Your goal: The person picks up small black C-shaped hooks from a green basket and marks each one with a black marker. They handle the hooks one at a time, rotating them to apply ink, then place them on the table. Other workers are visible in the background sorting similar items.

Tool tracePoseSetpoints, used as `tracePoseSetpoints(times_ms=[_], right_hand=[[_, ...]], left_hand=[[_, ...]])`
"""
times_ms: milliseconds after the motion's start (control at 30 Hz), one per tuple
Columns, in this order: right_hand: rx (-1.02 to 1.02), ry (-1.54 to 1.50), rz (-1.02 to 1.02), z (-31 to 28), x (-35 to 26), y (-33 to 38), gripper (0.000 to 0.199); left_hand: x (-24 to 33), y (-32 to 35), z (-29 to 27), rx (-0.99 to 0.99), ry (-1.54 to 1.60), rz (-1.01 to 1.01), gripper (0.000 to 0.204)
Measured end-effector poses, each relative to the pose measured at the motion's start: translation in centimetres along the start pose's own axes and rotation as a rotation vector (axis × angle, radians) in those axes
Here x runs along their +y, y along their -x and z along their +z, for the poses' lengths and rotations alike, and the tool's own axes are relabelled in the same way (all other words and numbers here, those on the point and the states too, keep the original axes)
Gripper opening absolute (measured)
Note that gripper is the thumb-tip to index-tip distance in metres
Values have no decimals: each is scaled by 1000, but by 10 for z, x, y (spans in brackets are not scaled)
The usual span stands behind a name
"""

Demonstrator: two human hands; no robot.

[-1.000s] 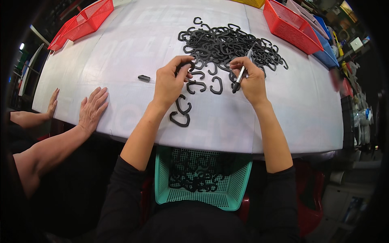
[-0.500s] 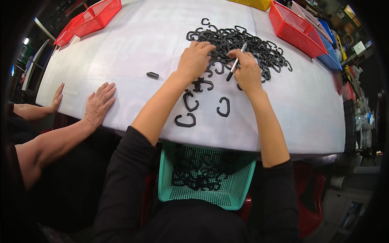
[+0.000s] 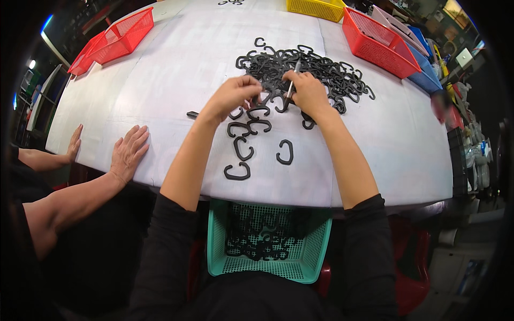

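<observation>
A heap of black C-shaped hooks (image 3: 321, 69) lies on the white-covered table. My left hand (image 3: 235, 97) is at the heap's near left edge, fingertips pinched together around a black hook (image 3: 256, 100), partly hidden and slightly blurred. My right hand (image 3: 309, 95) grips a silver-and-black marker (image 3: 292, 88), black end down, at the near side of the heap. Its curled fingers are partly hidden, and hooks lie beneath them. Several loose hooks are spread nearer me, among them one (image 3: 237, 171) at the left and one (image 3: 285, 152) to its right. Beside my left wrist lies a black marker cap (image 3: 191, 114).
A green basket (image 3: 215, 241) with black hooks in it stands below the table's near edge. Another person's hands (image 3: 130, 151) rest flat at the left. Red baskets (image 3: 123, 37) stand far left; a red basket (image 3: 375, 45), yellow basket (image 3: 316, 9) and blue basket (image 3: 425, 75) stand far right.
My left hand has drawn back from the heap toward me and to the left. More hooks now lie apart at the near left. My right hand still has the marker. The view has shifted slightly.
</observation>
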State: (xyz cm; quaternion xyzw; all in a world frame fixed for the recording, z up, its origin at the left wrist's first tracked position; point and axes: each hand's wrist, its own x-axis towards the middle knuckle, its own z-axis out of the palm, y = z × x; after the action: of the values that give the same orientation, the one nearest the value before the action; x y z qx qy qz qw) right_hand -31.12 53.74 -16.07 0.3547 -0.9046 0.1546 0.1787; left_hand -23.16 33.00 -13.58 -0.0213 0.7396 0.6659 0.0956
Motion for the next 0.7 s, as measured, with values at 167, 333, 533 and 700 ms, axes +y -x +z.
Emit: tracePoseSetpoints(times_ms=[167, 333, 533, 700], right_hand=[[151, -482, 188, -15, 6, -4, 18], [168, -638, 334, -51, 8, 18, 21], [-24, -553, 435, -73, 2, 37, 21], [11, -513, 537, -68, 23, 77, 20]], left_hand=[[-26, 26, 10, 101, -468, 100, 20], [-29, 21, 6, 318, -741, 263, 19], [-40, -31, 11, 419, -1119, 451, 21], [-18, -29, 23, 314, -771, 395, 19]])
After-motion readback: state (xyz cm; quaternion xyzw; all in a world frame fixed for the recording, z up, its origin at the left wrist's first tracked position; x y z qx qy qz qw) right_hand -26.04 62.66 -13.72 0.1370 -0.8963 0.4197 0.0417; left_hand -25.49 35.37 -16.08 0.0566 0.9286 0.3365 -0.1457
